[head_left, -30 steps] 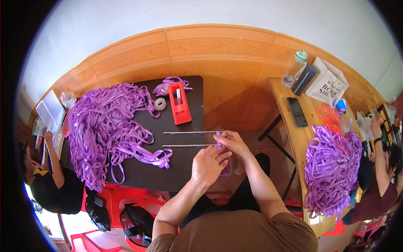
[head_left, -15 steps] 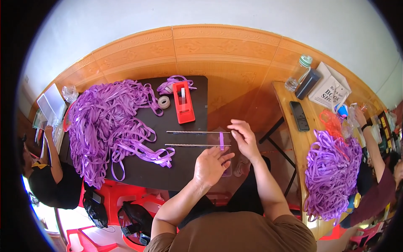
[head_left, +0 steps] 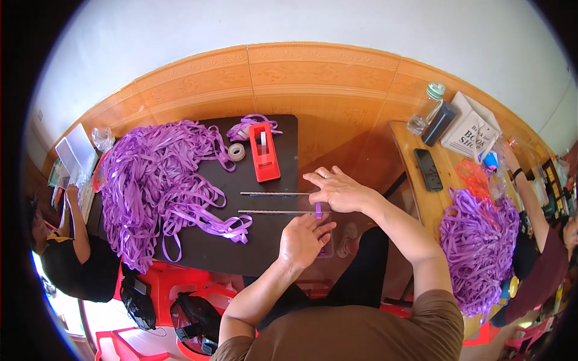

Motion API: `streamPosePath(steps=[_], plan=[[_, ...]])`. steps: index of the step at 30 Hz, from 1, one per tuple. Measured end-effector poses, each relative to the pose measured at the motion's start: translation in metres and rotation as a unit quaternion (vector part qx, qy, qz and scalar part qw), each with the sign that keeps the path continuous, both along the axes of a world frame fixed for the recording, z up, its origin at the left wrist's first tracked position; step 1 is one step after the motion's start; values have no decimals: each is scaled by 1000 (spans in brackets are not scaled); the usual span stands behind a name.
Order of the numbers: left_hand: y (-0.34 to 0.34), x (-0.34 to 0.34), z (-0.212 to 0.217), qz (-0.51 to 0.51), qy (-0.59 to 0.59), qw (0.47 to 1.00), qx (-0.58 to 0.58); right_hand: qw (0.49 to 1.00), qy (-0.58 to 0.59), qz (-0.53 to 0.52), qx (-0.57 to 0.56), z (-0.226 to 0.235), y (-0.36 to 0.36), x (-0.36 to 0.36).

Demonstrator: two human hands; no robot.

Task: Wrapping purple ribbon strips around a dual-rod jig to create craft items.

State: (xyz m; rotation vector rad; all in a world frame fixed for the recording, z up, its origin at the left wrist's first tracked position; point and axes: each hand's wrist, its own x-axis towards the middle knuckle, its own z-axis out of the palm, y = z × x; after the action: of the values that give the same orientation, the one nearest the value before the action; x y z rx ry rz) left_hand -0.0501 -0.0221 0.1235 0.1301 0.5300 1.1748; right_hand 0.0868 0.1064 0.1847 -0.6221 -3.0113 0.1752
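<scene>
Two thin metal rods, the far rod (head_left: 271,194) and the near rod (head_left: 271,212), lie side by side and jut past the right edge of the dark table (head_left: 241,256). A short purple ribbon (head_left: 318,210) spans the gap near their right ends. My left hand (head_left: 301,242) is palm up beside the near rod, its fingers loosely bent and apart, the tips close to the ribbon. Over the far rod's end is my right hand (head_left: 342,191), palm down, thumb and fingers spread. It hides that rod's tip and the ribbon's upper part.
A heap of purple ribbon (head_left: 156,174) covers the dark table's left side. Behind the rods stand a red tape dispenser (head_left: 264,159) and a tape roll (head_left: 236,151). The wooden table (head_left: 415,147) at right bears a phone (head_left: 428,169), bottles and more ribbon (head_left: 478,253). People sit on both sides.
My right hand has moved left and turned palm down over the far rod's end and the ribbon. My left hand stays nearly where it was.
</scene>
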Motion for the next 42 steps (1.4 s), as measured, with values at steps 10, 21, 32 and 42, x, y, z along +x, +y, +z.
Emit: streamPosePath(steps=[10,21,32,42], plan=[[-1,1,3,-3,7,1000,0,994,-92,42,-29,5,6,-14],[1,2,5,-3,12,1000,6,748,483,-220,-399,-60,5,36],[0,0,2,-5,-8,1000,13,437,559,-193,-678,-111,-34,30],[-1,0,-1,-6,-22,1000,5,472,565,-188,-650,-135,-28,0]])
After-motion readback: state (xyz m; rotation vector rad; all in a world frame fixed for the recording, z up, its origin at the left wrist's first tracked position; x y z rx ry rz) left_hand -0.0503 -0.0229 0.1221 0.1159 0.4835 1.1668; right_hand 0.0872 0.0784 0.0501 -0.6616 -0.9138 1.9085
